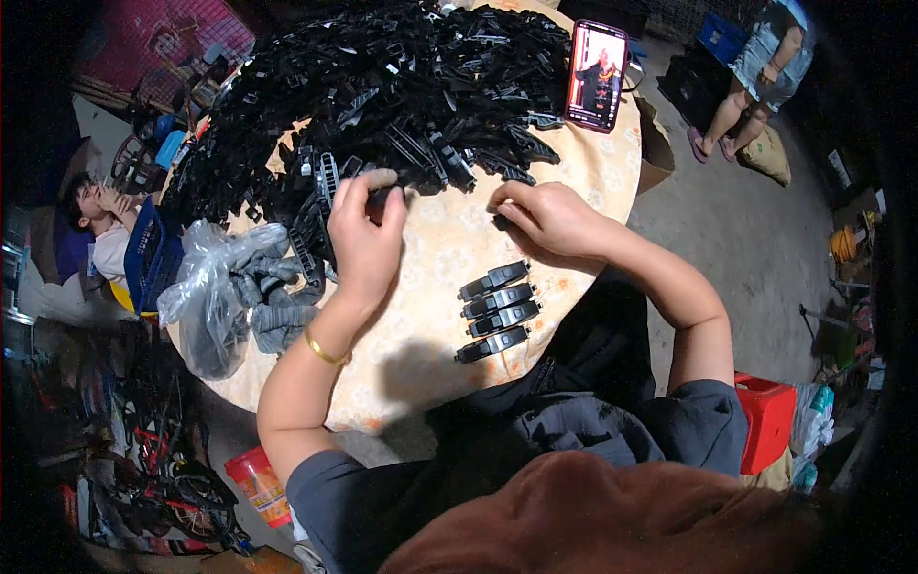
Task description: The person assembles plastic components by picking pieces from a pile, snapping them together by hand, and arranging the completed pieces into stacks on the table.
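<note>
The left hand (365, 244) is resting half open, the right hand (553, 218) is sitting nearly closed, any grip unclear, while four black parts (502, 317) are lying toward five o'clock on the tabletop (426, 277), seemingly kept apart from the twelve-o'clock black pile (382, 86).

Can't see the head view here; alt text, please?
Left hand and right hand beside a heap of black parts on a patterned tablecloth; four black pieces lined up on the near side, a lit phone at far right.
</note>
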Demonstrator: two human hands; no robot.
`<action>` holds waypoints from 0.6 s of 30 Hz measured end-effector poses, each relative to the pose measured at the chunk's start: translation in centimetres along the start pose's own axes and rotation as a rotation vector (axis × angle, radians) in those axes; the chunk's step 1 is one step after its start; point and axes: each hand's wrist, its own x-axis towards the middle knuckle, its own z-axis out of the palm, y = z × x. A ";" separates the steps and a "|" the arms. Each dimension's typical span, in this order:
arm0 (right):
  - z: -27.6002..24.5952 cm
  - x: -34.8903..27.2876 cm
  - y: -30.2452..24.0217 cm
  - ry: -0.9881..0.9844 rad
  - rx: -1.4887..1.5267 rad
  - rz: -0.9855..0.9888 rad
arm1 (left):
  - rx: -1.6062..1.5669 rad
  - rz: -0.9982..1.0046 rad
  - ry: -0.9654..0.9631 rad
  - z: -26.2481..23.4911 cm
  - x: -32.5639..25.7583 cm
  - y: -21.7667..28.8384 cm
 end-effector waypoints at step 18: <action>-1.4 -2.0 0.7 0.032 -0.129 -0.074 | 0.177 0.195 -0.487 2.0 -3.7 0.9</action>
